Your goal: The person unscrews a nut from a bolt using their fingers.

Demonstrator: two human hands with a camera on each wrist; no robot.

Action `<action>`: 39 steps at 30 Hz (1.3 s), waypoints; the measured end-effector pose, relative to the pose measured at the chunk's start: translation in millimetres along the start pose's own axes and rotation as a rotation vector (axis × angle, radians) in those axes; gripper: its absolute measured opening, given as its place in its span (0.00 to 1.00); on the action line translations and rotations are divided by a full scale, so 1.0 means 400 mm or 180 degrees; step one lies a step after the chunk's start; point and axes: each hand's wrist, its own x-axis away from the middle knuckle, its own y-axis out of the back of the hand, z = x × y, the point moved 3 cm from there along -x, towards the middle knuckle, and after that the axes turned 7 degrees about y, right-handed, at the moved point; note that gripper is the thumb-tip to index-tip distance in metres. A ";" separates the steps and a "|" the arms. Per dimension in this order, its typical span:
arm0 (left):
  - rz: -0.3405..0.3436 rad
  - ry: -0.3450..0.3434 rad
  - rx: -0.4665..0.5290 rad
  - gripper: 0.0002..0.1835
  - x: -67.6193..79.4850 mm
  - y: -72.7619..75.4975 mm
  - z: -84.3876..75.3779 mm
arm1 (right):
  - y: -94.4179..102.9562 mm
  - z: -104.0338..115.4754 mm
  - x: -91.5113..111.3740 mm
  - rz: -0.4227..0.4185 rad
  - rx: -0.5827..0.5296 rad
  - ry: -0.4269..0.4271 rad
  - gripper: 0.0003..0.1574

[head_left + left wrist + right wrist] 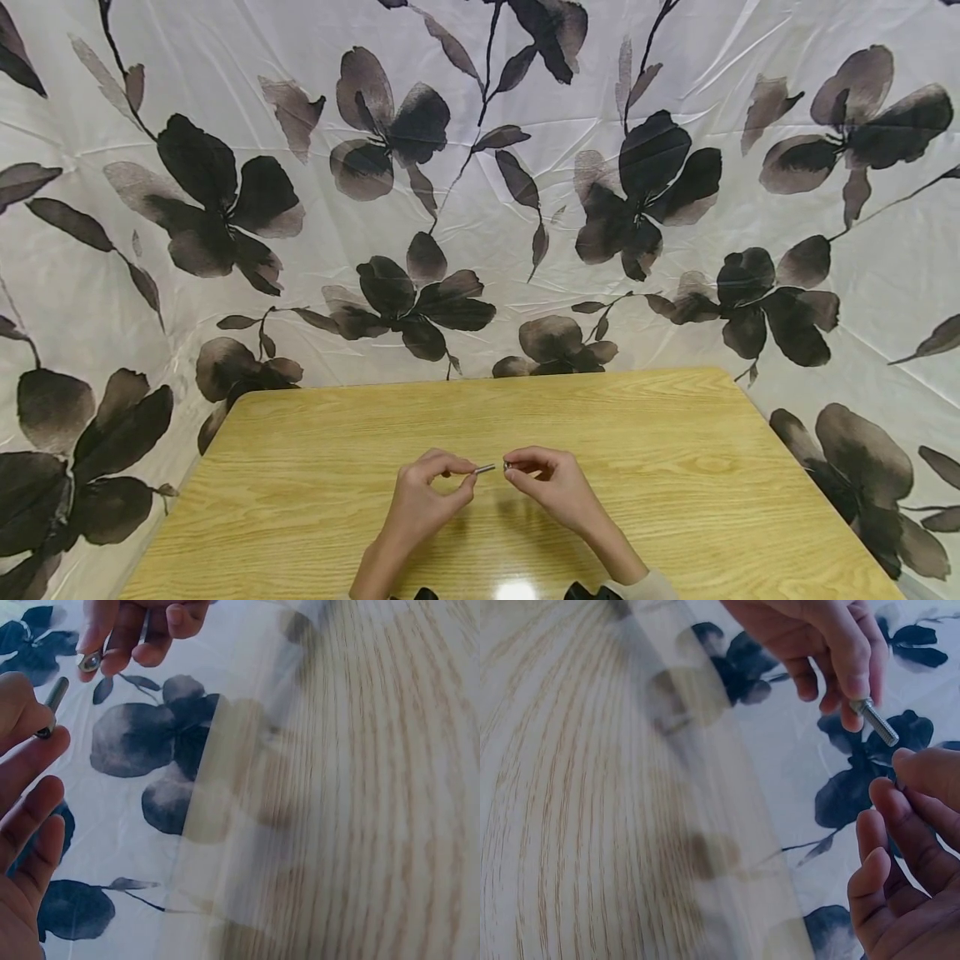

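Between thumb and forefinger, my left hand [429, 493] pinches a bolt [485, 468] by its head end. The bolt's threaded shank [881, 727] sticks out toward the other hand. My right hand [555, 487] pinches a small metal nut [506, 465], whose hole shows in the left wrist view, where the nut [91, 662] faces the bolt. A short gap separates bolt tip and nut. In the right wrist view the nut is mostly hidden behind the fingertips. Both hands are held above the table.
A wood-grain table [315, 433] with rounded far corners lies under the hands. Behind it and along both sides hangs a white cloth [525, 275] printed with dark flowers. Light glares off the table's near edge.
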 end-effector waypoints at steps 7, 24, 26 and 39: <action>0.0158 0.0095 -0.0159 0.11 -0.008 0.005 0.005 | 0.001 -0.010 -0.001 -0.0006 0.0242 0.0044 0.17; 0.0380 0.0882 -0.0225 0.12 0.017 -0.020 0.037 | -0.012 -0.038 0.004 -0.0003 0.0856 0.0273 0.07; 0.0393 0.0928 -0.0227 0.12 0.021 -0.024 0.041 | -0.014 -0.042 0.004 -0.0009 0.0857 0.0264 0.08; 0.0523 0.1180 -0.0355 0.09 0.035 -0.043 0.066 | -0.024 -0.072 0.003 -0.0088 0.0898 0.0160 0.08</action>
